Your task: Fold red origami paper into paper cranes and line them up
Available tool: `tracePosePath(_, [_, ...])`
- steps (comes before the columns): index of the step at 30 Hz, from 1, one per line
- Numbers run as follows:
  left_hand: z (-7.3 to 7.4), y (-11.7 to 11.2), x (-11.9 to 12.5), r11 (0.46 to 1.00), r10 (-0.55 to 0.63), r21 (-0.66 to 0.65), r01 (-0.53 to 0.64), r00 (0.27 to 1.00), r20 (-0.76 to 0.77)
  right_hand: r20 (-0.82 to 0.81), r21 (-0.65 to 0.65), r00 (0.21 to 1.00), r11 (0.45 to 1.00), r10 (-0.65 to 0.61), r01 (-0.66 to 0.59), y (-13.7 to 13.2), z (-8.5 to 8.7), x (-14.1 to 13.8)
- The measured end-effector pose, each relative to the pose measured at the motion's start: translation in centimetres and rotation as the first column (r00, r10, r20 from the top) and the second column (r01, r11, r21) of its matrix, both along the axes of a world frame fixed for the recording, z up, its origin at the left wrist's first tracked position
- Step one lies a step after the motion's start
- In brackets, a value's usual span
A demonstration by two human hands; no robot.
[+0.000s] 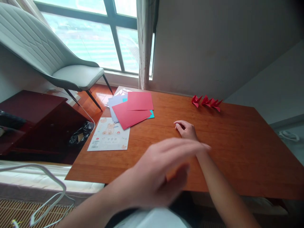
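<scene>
Wooden table (pixel 242 152) | left hand (pixel 155 167) raised, open (blurred) | right hand (pixel 188 129) lower, loosely half-open

The left hand (pixel 154 172) is blurred, and the left edge cuts off the chair (pixel 78 76).

The right hand (pixel 187 130) is curling loosely at the right forearm's (pixel 215 177) end; the left hand (pixel 154 171), blurred, is hovering before that forearm, fingers (pixel 182 149) lying outstretched.
</scene>
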State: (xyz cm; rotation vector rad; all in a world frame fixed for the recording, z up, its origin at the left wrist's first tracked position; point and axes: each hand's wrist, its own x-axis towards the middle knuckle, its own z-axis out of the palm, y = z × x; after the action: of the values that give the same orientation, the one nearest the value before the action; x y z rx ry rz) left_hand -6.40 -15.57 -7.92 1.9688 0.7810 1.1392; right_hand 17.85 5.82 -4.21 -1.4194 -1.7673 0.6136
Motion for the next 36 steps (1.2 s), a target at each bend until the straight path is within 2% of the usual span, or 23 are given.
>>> tracePosePath(1, [3.5,6.4,-0.1,0.995,0.079,0.077,-0.066,0.981,-0.179,-0.001,0.002,1.000,1.000,0.002,-0.002,0.0,0.0,0.0])
tracePosePath(2, [6.7,11.8,-0.4,0.974,0.207,0.159,-0.159,0.911,-0.357,-0.001,0.006,1.000,1.000,0.003,-0.003,0.0,0.0,0.0])
tracePosePath(3, [9.2,16.0,-0.8,0.937,0.343,0.241,-0.253,0.794,-0.502,-0.002,0.009,1.000,1.000,0.002,-0.002,0.0,0.0,-0.1])
tracePosePath(4, [10.9,18.7,-1.3,0.897,0.442,0.316,-0.310,0.659,-0.608,-0.002,0.012,1.000,1.000,-0.001,0.002,0.0,-0.1,-0.1])
tracePosePath(5, [11.7,20.3,-1.9,0.865,0.499,0.361,-0.348,0.527,-0.688,-0.004,0.014,1.000,1.000,-0.003,0.003,0.0,-0.1,-0.1])
tracePosePath(7, [11.4,20.9,-3.2,0.839,0.520,0.404,-0.365,0.318,-0.793,-0.012,0.021,1.000,1.000,0.001,-0.001,0.0,-0.3,0.0])
tracePosePath(8, [10.6,20.5,-3.8,0.834,0.519,0.419,-0.359,0.252,-0.817,-0.015,0.022,1.000,1.000,0.007,-0.007,0.0,-0.4,0.0])
tracePosePath(10, [9.1,19.7,-4.9,0.846,0.495,0.422,-0.325,0.186,-0.849,-0.017,0.016,1.000,1.000,0.019,-0.018,0.0,-0.5,0.0])
tracePosePath(13, [8.1,19.4,-5.7,0.864,0.471,0.421,-0.277,0.146,-0.870,-0.020,0.002,0.999,1.000,0.031,-0.031,0.0,-0.5,0.0])
tracePosePath(21, [9.1,19.6,-5.7,0.869,0.465,0.425,-0.255,0.122,-0.877,-0.016,-0.005,0.999,0.999,0.044,-0.044,0.0,-0.3,-0.1])
tracePosePath(24, [9.5,20.0,-5.5,0.877,0.434,0.386,-0.286,0.124,-0.892,-0.021,-0.011,0.998,0.998,0.055,-0.055,0.0,-0.3,-0.1])
tracePosePath(27, [9.9,21.5,-5.2,0.845,0.454,0.397,-0.358,0.091,-0.886,-0.025,-0.006,0.998,0.998,0.061,-0.061,0.0,-0.3,-0.2])
tracePosePath(30, [9.9,24.0,-5.0,0.821,0.525,0.472,-0.321,0.099,-0.846,-0.017,0.007,0.998,0.998,0.065,-0.065,0.1,-0.2,-0.2])
tracePosePath(32, [9.8,25.9,-5.1,0.850,0.509,0.471,-0.235,0.139,-0.850,-0.012,0.013,0.998,0.998,0.068,-0.068,0.2,-0.1,-0.2])
tracePosePath(34, [9.8,27.5,-5.2,0.919,0.389,0.369,-0.138,0.167,-0.906,-0.003,0.028,0.997,0.997,0.071,-0.071,0.3,0.1,-0.2])
tracePosePath(36, [9.9,28.8,-5.4,0.933,0.357,0.340,-0.122,0.167,-0.919,0.008,0.039,0.997,0.997,0.072,-0.072,0.4,0.2,-0.3])
